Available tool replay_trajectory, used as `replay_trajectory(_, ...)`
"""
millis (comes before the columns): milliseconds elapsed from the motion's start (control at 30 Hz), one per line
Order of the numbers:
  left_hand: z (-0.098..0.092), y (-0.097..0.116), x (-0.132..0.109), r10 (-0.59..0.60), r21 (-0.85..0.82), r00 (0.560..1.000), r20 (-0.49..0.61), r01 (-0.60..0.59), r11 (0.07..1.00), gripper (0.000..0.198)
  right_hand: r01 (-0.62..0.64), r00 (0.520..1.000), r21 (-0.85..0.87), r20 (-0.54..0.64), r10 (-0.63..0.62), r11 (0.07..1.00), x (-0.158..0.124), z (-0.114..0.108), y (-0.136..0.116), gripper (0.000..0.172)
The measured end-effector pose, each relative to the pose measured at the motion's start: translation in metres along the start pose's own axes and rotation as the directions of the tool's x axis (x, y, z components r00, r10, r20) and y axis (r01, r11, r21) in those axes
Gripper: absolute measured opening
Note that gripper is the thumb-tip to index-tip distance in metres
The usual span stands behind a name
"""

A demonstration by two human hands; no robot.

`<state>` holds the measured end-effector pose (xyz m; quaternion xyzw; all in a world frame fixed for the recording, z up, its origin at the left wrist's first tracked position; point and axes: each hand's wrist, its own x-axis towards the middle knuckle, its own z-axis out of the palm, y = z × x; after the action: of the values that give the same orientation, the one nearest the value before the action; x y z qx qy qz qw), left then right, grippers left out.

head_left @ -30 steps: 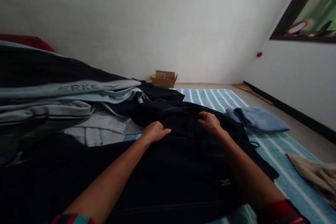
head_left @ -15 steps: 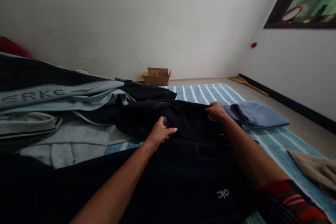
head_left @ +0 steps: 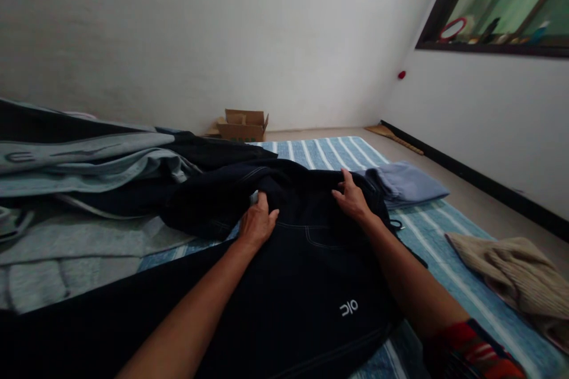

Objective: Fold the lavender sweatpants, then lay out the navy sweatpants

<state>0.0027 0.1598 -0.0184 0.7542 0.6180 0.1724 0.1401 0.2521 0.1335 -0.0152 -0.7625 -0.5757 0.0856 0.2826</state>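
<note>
Dark navy trousers with pale stitching and a small white logo lie spread in front of me, their upper part doubled into a fold. My left hand grips that fold near its lower edge, with the fingers curled over the cloth. My right hand holds the far side of the same fold between spread fingers and thumb. A drawstring trails near the right hand. A red-patterned sleeve covers my right forearm near the wrist end of the view.
A heap of grey-blue printed clothing and a grey garment lie left. Right of the hands are a folded blue garment and a beige knit, on a striped blue mat. A cardboard box stands by the wall.
The view has turned, so the room sits further left in the frame. Both hands remain on the trousers' fold, and the right hand's fingers are now lifted and more spread.
</note>
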Motion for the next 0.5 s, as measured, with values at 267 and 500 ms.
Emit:
replay_trajectory(267, -0.008, 0.026, -0.059, 0.34, 0.295, 0.938, -0.071, -0.306, 0.905, 0.02, -0.226, 0.973, -0.207, -0.095, 0.211, 0.952, -0.075, -0.068, 0.06, 0.035)
replay_trajectory(500, 0.035, 0.03, -0.096, 0.495, 0.047, 0.86, 0.12, -0.503, 0.863, 0.039, -0.356, 0.93, -0.244, 0.006, 0.368, 0.902, -0.114, -0.074, 0.103, 0.054)
